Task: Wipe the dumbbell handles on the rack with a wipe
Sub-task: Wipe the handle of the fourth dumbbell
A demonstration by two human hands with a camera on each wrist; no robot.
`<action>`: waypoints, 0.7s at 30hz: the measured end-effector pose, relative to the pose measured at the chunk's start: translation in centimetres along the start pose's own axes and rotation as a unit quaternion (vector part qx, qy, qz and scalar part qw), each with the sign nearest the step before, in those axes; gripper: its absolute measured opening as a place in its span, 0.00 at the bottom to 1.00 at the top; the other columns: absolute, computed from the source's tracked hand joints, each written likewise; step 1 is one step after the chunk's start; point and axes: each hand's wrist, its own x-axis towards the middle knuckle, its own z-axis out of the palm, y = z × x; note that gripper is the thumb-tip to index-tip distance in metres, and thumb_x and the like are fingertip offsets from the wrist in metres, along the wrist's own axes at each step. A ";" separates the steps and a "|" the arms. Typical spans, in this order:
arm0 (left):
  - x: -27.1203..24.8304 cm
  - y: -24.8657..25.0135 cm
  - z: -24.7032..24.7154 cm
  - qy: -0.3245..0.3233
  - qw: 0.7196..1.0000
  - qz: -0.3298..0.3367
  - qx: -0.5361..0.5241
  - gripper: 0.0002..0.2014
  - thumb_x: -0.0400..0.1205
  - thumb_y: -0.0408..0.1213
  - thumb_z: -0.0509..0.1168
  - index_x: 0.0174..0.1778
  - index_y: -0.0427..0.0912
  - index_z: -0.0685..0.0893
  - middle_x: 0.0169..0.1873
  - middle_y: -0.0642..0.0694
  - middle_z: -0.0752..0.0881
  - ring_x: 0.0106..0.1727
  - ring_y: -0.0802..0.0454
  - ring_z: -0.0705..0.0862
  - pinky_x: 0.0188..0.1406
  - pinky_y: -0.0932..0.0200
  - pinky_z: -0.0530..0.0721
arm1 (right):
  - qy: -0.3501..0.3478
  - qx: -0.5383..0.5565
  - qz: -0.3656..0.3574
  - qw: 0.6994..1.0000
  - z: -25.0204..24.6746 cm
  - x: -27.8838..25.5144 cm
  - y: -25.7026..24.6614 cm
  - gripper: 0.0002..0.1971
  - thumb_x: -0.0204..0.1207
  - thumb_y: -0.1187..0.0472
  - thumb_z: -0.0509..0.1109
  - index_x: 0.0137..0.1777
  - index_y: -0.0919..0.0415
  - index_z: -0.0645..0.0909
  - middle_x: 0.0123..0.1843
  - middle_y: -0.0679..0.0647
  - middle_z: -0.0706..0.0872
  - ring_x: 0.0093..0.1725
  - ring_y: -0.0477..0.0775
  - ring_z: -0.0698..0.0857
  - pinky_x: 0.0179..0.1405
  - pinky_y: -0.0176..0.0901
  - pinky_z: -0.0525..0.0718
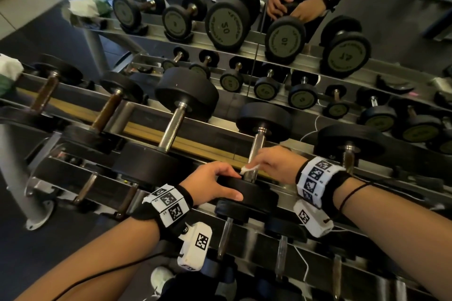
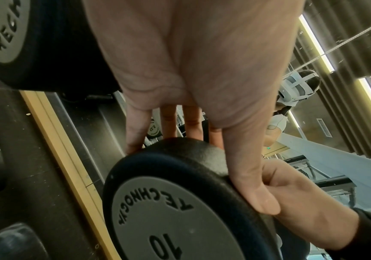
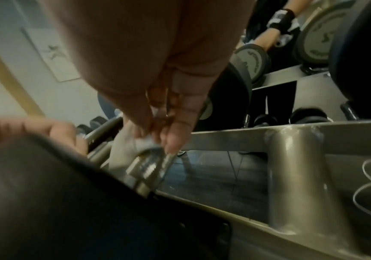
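Observation:
A 10 dumbbell lies on the top tier of the rack [image 1: 200,146]. My left hand [image 1: 230,184] grips its near black head [image 1: 254,194], fingers over the rim and thumb [image 2: 253,190] on the face side, by the grey "10" plate [image 2: 175,216]. My right hand [image 1: 253,166] pinches a white wipe [image 1: 250,168] around the lower end of the chrome handle [image 1: 258,146]. In the right wrist view the wipe [image 3: 133,146] wraps the handle [image 3: 151,167] just above the near head [image 3: 46,202]. The far head [image 1: 264,122] rests on the back rail.
More dumbbells sit left [image 1: 173,127] and right [image 1: 348,146] on the same tier, smaller ones on the lower tier [image 1: 225,234]. A mirror [image 1: 259,19] behind reflects the rack. A white and green bundle [image 1: 7,73] lies at the rack's left end.

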 end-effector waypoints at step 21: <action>-0.1 -0.4 0.4 0.010 1.000 0.002 -0.006 0.17 0.67 0.46 0.82 0.49 0.61 0.87 0.51 0.58 0.86 0.55 0.61 0.85 0.59 0.51 0.87 | -0.037 0.015 -0.029 0.999 0.0 -1.3 0.6 0.15 0.81 0.62 0.65 0.62 0.45 0.85 0.54 0.48 0.89 0.53 0.47 0.86 0.60 0.43 0.82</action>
